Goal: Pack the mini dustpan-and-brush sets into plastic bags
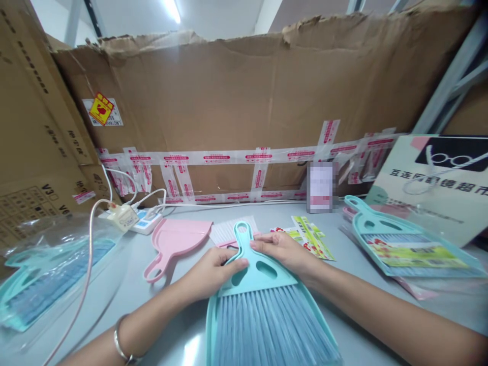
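Note:
A turquoise hand brush (267, 320) with blue-grey bristles lies over a matching turquoise dustpan (210, 333), their handles pointing away from me. My left hand (217, 272) is closed around the left side of the pair near the handle, thumb on top. From the right, my right hand (284, 250) grips the pair at the base of the handle, thumb on the brush. The fingers underneath are partly hidden. A pink dustpan (181, 239) rests on the table just beyond my left hand. Behind the handle, a pink brush with pale bristles (233, 231) is partly covered.
Printed cards (310, 236) lie behind my right hand. Other turquoise sets are at the right (415, 244) and, in clear plastic, at the left (57, 277). A white cable (89, 254) runs from a power strip (147, 222). Cardboard (229, 96) walls the back; a phone (321, 188) stands there.

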A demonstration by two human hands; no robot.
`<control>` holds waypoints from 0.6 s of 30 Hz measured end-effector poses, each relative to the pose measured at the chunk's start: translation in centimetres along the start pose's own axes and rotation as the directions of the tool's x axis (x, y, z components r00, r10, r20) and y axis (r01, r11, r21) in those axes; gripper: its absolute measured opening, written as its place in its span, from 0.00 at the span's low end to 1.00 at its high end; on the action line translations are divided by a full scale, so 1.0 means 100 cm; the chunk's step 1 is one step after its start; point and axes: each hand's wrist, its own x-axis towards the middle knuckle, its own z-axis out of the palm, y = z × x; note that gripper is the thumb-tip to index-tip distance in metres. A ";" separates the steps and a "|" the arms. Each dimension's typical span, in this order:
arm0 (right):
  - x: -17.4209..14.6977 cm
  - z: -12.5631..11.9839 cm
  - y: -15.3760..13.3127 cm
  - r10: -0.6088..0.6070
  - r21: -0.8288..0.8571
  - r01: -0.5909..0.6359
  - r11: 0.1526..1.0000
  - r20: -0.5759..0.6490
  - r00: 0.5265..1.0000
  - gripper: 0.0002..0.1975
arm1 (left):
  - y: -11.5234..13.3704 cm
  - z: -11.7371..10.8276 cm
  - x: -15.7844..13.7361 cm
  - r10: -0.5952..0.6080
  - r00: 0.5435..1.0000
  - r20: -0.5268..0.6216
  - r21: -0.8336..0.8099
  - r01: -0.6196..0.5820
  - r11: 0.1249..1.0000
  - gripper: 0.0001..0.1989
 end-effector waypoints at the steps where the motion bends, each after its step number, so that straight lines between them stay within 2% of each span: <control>1: -0.001 0.002 0.000 -0.005 -0.010 0.005 1.000 -0.017 1.000 0.17 | 0.001 0.000 0.000 -0.003 1.000 -0.002 0.009 0.003 1.000 0.18; 6: -0.005 0.007 -0.003 0.004 -0.021 -0.004 1.000 -0.008 1.000 0.17 | 0.007 -0.002 -0.002 -0.018 1.000 0.000 -0.012 0.018 1.000 0.17; 9: 0.001 -0.014 -0.014 -0.062 -0.241 0.074 0.968 0.059 0.996 0.19 | 0.010 -0.003 -0.003 -0.024 1.000 -0.003 -0.027 0.023 0.999 0.16; 11: 0.008 -0.044 -0.023 -0.166 -0.524 0.163 0.836 0.041 0.985 0.19 | 0.011 -0.004 -0.004 -0.022 1.000 -0.016 -0.006 0.022 1.000 0.17; 12: 0.011 -0.062 -0.026 -0.236 -0.672 0.159 0.723 -0.025 0.971 0.18 | 0.010 -0.005 -0.004 -0.021 0.999 -0.024 0.005 0.021 1.000 0.18; 13: 0.015 -0.081 -0.028 -0.274 -0.804 0.071 0.591 -0.116 0.955 0.17 | 0.009 -0.005 -0.004 -0.024 0.999 -0.027 0.013 0.025 1.000 0.18; 15: 0.021 -0.117 -0.026 -0.287 -0.855 -0.047 0.516 -0.225 0.931 0.15 | 0.007 -0.006 -0.003 -0.038 0.999 -0.023 0.015 0.038 0.999 0.18; 18: 0.028 -0.154 -0.014 -0.278 -0.877 -0.129 0.463 -0.282 0.918 0.20 | 0.004 -0.006 -0.003 -0.048 0.999 -0.008 0.006 0.048 0.999 0.19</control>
